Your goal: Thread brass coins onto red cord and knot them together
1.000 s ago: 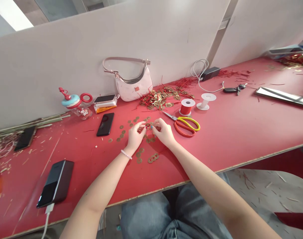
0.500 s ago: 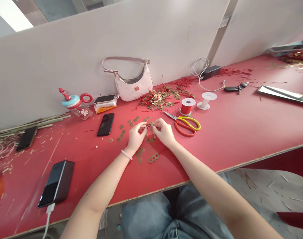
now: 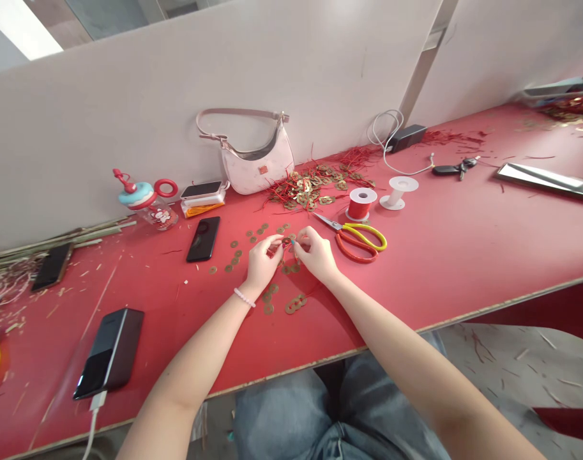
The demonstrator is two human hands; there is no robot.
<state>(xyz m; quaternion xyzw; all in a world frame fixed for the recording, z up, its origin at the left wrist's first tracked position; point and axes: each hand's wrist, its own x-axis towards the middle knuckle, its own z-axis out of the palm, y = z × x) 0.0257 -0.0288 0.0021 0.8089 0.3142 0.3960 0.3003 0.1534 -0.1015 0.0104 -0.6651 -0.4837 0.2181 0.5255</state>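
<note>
My left hand (image 3: pixel 261 262) and my right hand (image 3: pixel 317 255) meet over the red table (image 3: pixel 439 255), fingertips pinched together on a small brass coin with red cord (image 3: pixel 286 242) held between them. Loose brass coins (image 3: pixel 291 304) lie just below and to the left of my hands. A larger heap of coins with red cords (image 3: pixel 313 184) sits behind them. Scissors with yellow and red handles (image 3: pixel 355 240) lie right of my right hand, near a red thread spool (image 3: pixel 361 204).
A white handbag (image 3: pixel 257 163) leans on the partition. A white empty spool (image 3: pixel 399 191), charger cable (image 3: pixel 391 144) and keys (image 3: pixel 456 168) lie to the right. Black phone (image 3: pixel 203 238), power bank (image 3: pixel 109 361), toy bottle (image 3: pixel 145 199) and another phone (image 3: pixel 49 266) are left.
My hands stay in place with only slight finger movement on the coin; the view has shifted a little.
</note>
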